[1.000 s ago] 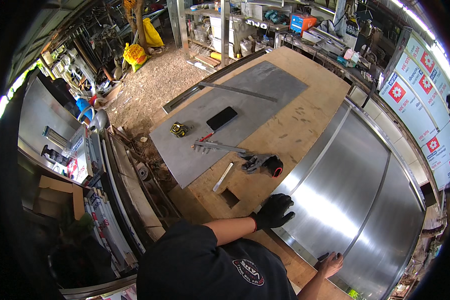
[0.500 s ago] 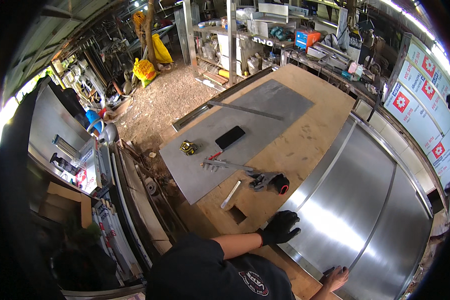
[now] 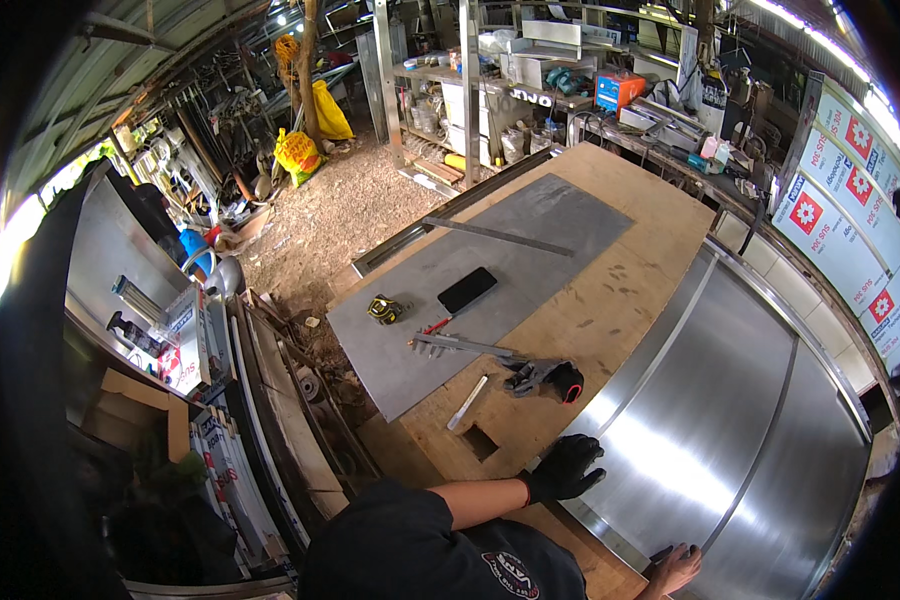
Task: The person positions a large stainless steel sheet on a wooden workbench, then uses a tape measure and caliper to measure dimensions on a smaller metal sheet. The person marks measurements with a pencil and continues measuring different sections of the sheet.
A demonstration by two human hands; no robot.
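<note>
The steel panel (image 3: 710, 390) lies flat beside the plywood (image 3: 660, 225), two strips (image 3: 666, 335) apparently already across it, the gloved left hand (image 3: 567, 468) loosely spread and seemingly empty at its edge, the bare right hand (image 3: 678, 567) bent there, grip unclear, remaining work untellable.

2 hands: L hand (image 3: 567, 468), R hand (image 3: 678, 569). Fwd of L hand: 1 phone (image 3: 467, 290), 1 tape meas. (image 3: 383, 309), 1 loose glove (image 3: 542, 377), 1 wht marker (image 3: 467, 403). By R hand: 1 panel (image 3: 708, 395) w/ 2 strips (image 3: 660, 340).
</note>
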